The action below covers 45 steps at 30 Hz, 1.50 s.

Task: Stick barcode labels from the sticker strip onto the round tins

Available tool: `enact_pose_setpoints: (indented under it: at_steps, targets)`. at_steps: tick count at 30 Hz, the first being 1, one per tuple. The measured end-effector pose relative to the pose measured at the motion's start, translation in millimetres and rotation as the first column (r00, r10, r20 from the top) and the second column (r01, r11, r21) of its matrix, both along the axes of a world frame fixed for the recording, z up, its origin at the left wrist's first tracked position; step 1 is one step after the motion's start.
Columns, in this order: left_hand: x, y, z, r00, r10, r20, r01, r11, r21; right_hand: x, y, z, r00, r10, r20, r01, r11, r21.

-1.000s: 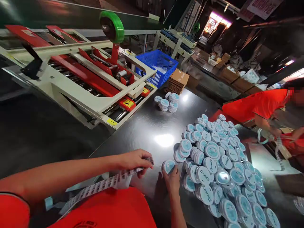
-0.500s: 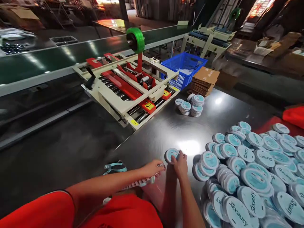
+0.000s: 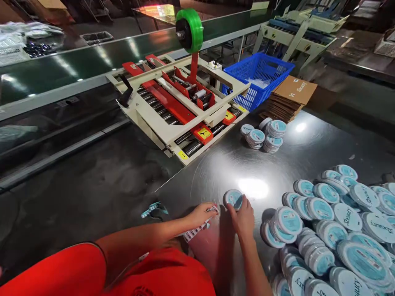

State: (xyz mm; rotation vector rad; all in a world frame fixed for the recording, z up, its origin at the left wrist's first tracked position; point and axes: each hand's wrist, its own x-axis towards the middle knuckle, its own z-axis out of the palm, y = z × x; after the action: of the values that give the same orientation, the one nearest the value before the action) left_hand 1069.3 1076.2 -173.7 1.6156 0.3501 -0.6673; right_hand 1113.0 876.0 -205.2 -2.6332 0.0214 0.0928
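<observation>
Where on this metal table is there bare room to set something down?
The table has bare patches between the small stacks and the right hand, and between the flat cardboard and the big container pile. That pile crowds the picture's lower right.

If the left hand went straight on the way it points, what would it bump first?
The left hand would probably meet the round tub that the right hand holds, though depth is hard to judge.

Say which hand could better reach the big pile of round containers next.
Probably the right hand: it's nearer the pile, though holding one container; the left hand, farther off, holds a printed strip.
</observation>
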Motion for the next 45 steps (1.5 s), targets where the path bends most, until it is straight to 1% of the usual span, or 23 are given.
enact_pose_setpoints:
  at_steps: [3, 6, 8, 10, 12, 13, 14, 16, 18, 19, 21, 23, 25, 26, 28, 29, 31, 32, 34, 36, 40, 42, 45]
  targets:
    - [3.9, 6.1, -2.4, 0.999, -0.029, -0.035, 0.029, 1.000, -0.006, -12.5, 3.5, -4.3, 0.992, 0.118, -0.051, -0.123, 0.986, -0.112]
    - [13.7, 6.6, -3.0, 0.997, -0.077, -0.001, 0.077, 0.997, 0.000, -13.5, -5.2, -1.9, 0.948, 0.312, -0.067, -0.317, 0.944, -0.092]
    - [20.7, 4.4, -2.1, 0.993, -0.116, 0.037, 0.116, 0.993, 0.010, -7.4, -22.6, 7.8, 0.921, 0.384, -0.059, -0.388, 0.918, -0.085]
    - [25.5, 1.1, -1.0, 0.984, -0.149, 0.096, 0.147, 0.989, 0.024, 1.4, -51.8, 22.8, 0.946, 0.322, 0.021, -0.317, 0.939, -0.133]
    - [26.7, -2.9, -1.6, 0.967, -0.179, 0.183, 0.176, 0.984, 0.031, 10.1, -89.0, 38.7, 0.983, 0.113, 0.144, -0.077, 0.969, -0.234]
    - [26.2, -5.1, -3.2, 0.940, -0.225, 0.255, 0.219, 0.974, 0.049, 13.5, -107.2, 45.0, 0.983, 0.000, 0.184, 0.054, 0.956, -0.288]
    - [25.4, -7.3, -5.9, 0.889, -0.303, 0.344, 0.290, 0.953, 0.089, 15.6, -122.8, 49.4, 0.976, -0.092, 0.199, 0.155, 0.931, -0.331]
    - [24.4, -11.4, -14.1, 0.697, -0.518, 0.496, 0.450, 0.854, 0.260, 14.9, -139.0, 50.7, 0.979, -0.114, 0.166, 0.170, 0.910, -0.378]
    - [26.3, -12.8, -23.7, 0.502, -0.685, 0.528, 0.526, 0.726, 0.443, 6.3, -129.5, 42.9, 0.993, 0.025, 0.115, 0.020, 0.930, -0.368]
    - [28.7, -11.8, -27.7, 0.457, -0.730, 0.509, 0.530, 0.682, 0.504, -0.7, -116.0, 37.3, 0.986, 0.137, 0.092, -0.097, 0.930, -0.354]
    - [35.4, -5.6, -32.2, 0.430, -0.772, 0.468, 0.513, 0.636, 0.577, -17.0, -80.2, 26.6, 0.922, 0.386, 0.023, -0.358, 0.875, -0.325]
    - [42.8, 4.4, -31.6, 0.425, -0.790, 0.442, 0.489, 0.611, 0.623, -30.2, -48.0, 21.2, 0.820, 0.571, -0.047, -0.558, 0.777, -0.292]
    - [48.2, 14.1, -26.8, 0.437, -0.791, 0.428, 0.458, 0.606, 0.650, -35.6, -34.1, 22.5, 0.768, 0.637, -0.068, -0.629, 0.729, -0.271]
    - [49.4, 17.2, -23.6, 0.445, -0.790, 0.422, 0.444, 0.604, 0.662, -35.2, -35.9, 25.3, 0.787, 0.614, -0.055, -0.604, 0.749, -0.271]
    - [47.7, 17.0, -16.7, 0.437, -0.791, 0.429, 0.414, 0.600, 0.684, -30.6, -52.7, 32.4, 0.902, 0.432, -0.001, -0.413, 0.860, -0.300]
    - [45.3, 13.1, -13.7, 0.405, -0.798, 0.446, 0.411, 0.595, 0.691, -27.7, -64.4, 35.9, 0.956, 0.294, 0.017, -0.273, 0.906, -0.324]
    - [39.5, -2.0, -9.9, 0.267, -0.824, 0.499, 0.448, 0.565, 0.693, -23.3, -85.4, 40.6, 0.997, 0.076, 0.004, -0.069, 0.924, -0.376]
    - [37.3, -12.1, -9.5, 0.179, -0.834, 0.523, 0.477, 0.538, 0.695, -22.1, -92.4, 41.5, 0.998, 0.052, -0.030, -0.060, 0.917, -0.395]
    - [36.0, -32.9, -12.1, 0.062, -0.845, 0.531, 0.527, 0.480, 0.702, -20.7, -98.7, 40.1, 0.979, 0.176, -0.104, -0.203, 0.902, -0.382]
    - [39.0, -49.2, -18.1, 0.055, -0.861, 0.506, 0.542, 0.452, 0.709, -18.2, -99.3, 35.5, 0.962, 0.267, -0.057, -0.270, 0.899, -0.345]
    - [49.3, -60.5, -29.1, 0.120, -0.867, 0.483, 0.523, 0.469, 0.712, -12.9, -95.1, 21.1, 0.980, 0.135, 0.145, -0.085, 0.948, -0.306]
    - [53.5, -59.9, -29.4, 0.164, -0.866, 0.472, 0.501, 0.485, 0.716, -17.7, -84.9, 13.6, 0.960, 0.257, 0.108, -0.221, 0.939, -0.264]
    - [58.6, -57.0, -24.6, 0.217, -0.862, 0.459, 0.472, 0.504, 0.723, -35.8, -62.8, 7.2, 0.871, 0.488, 0.062, -0.471, 0.863, -0.181]
